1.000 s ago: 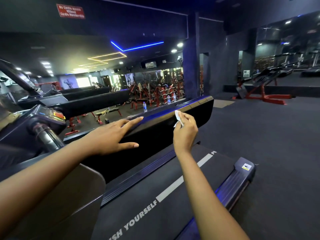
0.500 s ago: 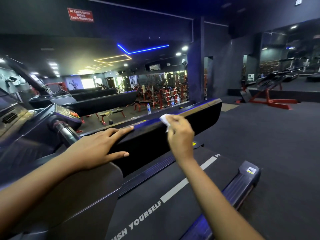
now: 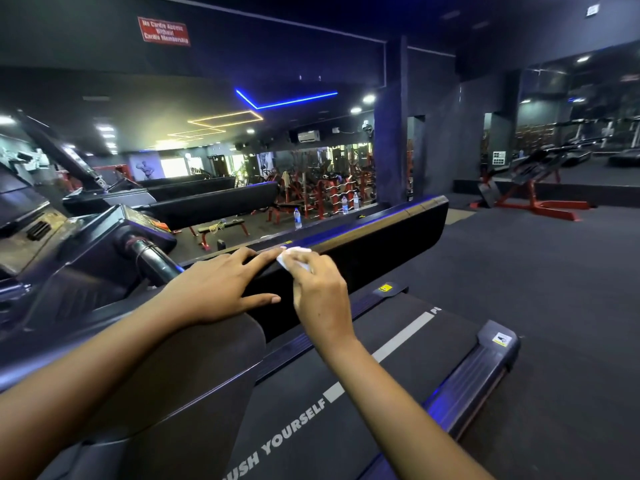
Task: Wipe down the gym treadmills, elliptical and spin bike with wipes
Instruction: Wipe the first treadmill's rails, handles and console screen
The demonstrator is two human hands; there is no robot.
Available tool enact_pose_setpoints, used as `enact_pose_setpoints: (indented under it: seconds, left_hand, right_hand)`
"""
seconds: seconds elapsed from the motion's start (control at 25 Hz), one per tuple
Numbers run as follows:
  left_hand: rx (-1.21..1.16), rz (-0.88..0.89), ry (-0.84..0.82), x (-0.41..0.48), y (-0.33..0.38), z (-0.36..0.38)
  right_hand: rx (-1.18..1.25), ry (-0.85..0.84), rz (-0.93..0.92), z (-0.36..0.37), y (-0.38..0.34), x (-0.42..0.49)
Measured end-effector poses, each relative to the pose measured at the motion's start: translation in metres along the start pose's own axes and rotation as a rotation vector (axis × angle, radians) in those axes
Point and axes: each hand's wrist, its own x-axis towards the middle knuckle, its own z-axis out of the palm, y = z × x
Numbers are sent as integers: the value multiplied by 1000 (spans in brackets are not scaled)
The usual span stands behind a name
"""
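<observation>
- Wiping in hand: right hand [image 3: 322,299] pinches small white crumpled wipe [image 3: 294,255] against long black treadmill side rail [image 3: 398,233], centre frame.
- Left hand [image 3: 214,289] flat, fingers straight, resting on rail just beside.
- Next, likely: stroke along remaining rail.

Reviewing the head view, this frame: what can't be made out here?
Head view only:
- The wipe: mostly hidden by the right hand gripping it; how soiled it is cannot be told.
- The rail beneath the left hand: covered by the palm.
- The console: cut off by the left edge.
- The sticker, lower right: too small to read.
</observation>
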Motion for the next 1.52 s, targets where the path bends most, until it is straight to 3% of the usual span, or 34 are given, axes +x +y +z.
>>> enact_pose_setpoints:
  seconds: [0.08, 0.24, 0.36, 0.44, 0.68, 0.84, 1.0, 1.12, 1.28, 1.4, 1.52]
  left_hand:
    - [-28, -12, -45, -1, -1, -5]
    - [-68, -12, -129, -18, -8, -14]
    - [-91, -17, -105, -37, -13, -16]
    - [-68, -18, -73, -42, -12, -16]
    - [-33, -10, -30, -44, -11, -13]
    - [-19, -16, -9, -44, -10, -12]
    - [-46, -14, -2, -44, -12, -12]
    - [-53, -9, 2, -43, -13, -11]
    - [-53, -14, -2, -42, -12, -11]
    - [-46, -15, 6, -44, -11, -12]
    - [-46, -13, 15, -45, -13, -11]
  right_hand:
    - [134, 57, 56, -6, 10, -5]
    - [190, 236, 583, -12, 78, 2]
    - [248, 269, 708, 2, 75, -2]
    - [284, 300, 667, 12, 49, -12]
    - [199, 229, 257, 18, -10, -54]
    - [242, 382, 540, -5, 59, -35]
    - [156, 283, 653, 9, 97, -43]
    - [265, 278, 726, 19, 73, -58]
    - [217, 380, 658, 31, 21, -80]
    - [286, 345, 616, 34, -21, -96]
    - [386, 404, 729, 13, 0, -89]
